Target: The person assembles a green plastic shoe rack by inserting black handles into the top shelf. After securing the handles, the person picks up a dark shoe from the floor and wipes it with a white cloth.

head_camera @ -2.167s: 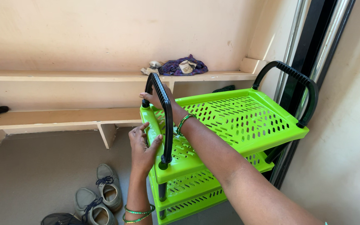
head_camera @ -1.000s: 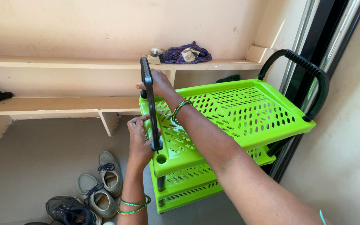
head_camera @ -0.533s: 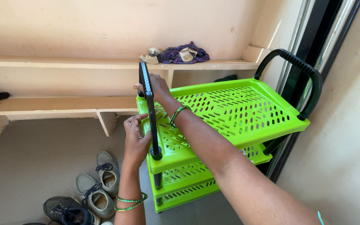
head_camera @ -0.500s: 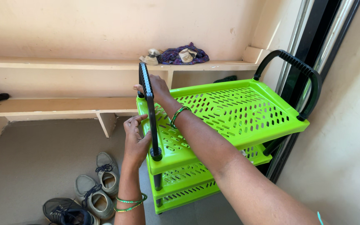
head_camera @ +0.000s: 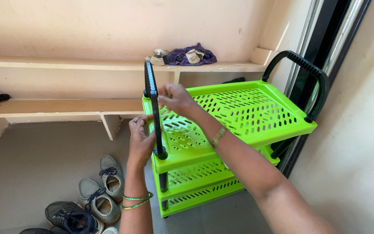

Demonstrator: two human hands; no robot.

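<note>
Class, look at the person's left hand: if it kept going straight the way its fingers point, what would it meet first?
The left hand points up and right, so it would probably first meet the black handle on the green rack's top tray; depth is unclear.

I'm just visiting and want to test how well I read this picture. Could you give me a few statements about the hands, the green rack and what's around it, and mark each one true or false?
1. The right hand is at the top of the black handle on the rack's near end. True.
2. The green rack has a single tray. False: at least three trays are stacked.
3. Shoes lie on the floor left of the rack. True.
4. The left hand rests on the far handle. False: it is beside the near handle, low down.
5. The upper wall shelf holds a bundle of cloth. True.
</note>
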